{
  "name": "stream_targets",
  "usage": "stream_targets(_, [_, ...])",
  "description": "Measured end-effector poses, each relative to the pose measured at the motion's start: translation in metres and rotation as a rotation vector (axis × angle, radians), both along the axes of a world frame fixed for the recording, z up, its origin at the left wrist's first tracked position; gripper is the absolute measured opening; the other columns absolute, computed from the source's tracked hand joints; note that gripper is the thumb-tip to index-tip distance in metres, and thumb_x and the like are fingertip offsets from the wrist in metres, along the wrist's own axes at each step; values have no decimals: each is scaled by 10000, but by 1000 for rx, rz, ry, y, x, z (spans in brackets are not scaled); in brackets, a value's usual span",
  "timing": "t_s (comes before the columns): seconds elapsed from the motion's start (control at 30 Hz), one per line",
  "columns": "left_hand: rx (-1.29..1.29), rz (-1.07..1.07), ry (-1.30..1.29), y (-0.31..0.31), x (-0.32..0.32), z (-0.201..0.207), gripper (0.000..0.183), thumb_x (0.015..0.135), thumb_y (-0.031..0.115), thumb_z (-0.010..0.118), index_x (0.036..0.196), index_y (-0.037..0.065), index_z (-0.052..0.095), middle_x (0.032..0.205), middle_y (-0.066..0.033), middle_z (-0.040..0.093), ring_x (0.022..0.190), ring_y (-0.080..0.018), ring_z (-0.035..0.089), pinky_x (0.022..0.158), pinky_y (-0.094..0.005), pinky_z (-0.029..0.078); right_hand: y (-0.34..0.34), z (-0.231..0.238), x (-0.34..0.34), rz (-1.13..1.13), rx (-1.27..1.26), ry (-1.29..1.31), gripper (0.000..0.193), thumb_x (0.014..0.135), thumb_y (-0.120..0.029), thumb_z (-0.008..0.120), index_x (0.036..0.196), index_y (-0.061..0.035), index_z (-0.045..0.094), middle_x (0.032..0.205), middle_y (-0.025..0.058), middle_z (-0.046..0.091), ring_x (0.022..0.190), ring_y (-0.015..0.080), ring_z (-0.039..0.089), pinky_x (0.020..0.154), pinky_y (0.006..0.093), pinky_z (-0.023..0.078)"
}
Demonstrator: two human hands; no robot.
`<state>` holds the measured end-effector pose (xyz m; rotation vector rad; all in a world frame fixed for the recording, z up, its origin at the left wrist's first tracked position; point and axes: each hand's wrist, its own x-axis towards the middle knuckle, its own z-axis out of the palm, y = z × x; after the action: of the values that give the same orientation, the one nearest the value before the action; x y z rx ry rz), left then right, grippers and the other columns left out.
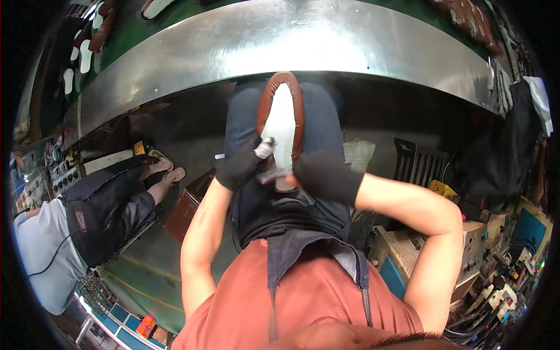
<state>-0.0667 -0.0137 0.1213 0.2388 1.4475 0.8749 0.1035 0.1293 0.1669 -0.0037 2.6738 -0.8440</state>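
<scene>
A brown leather shoe upper [265, 112] lies bottom up along my thighs, its toe pointing away from me at the steel edge of the bench. Its pleated leather rim folds over a white insole [281, 125]. My left hand [242, 164], in a black glove with pale wrapping on one digit, is closed on the left side of the shoe near the heel. At the heel's right side is my right hand [321, 175], also gloved in black. Motion smears its fingers, so their grip cannot be made out. A blurred strip crosses the heel between both hands.
A steel-edged bench [204, 49] curves across the front, with a green belt behind it carrying brown shoe parts [469, 23]. Another person [76, 227] sits at the left. A brown box [189, 204] stands by my left arm; machinery [478, 245] stands at the right.
</scene>
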Motion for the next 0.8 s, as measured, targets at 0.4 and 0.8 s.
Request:
stream_targets(0.4, [302, 451, -449, 23, 38, -8, 681, 995, 574, 193, 1419, 73, 371, 1335, -125, 510, 1183, -231, 520, 1008, -381, 417, 52, 12, 50, -386, -237, -178, 440, 944, -416, 511, 770, -28, 626, 700, 210, 600, 672, 387, 603, 624, 449, 461])
stream_targets(0.8, [576, 413, 187, 35, 57, -77, 482, 966, 313, 546, 1335, 31, 417, 1222, -119, 551, 1113, -193, 541, 946, -327, 440, 51, -16, 44, -331, -121, 70, 441, 926, -402, 534, 734, -16, 631, 684, 217, 594, 632, 398, 596, 586, 455, 463])
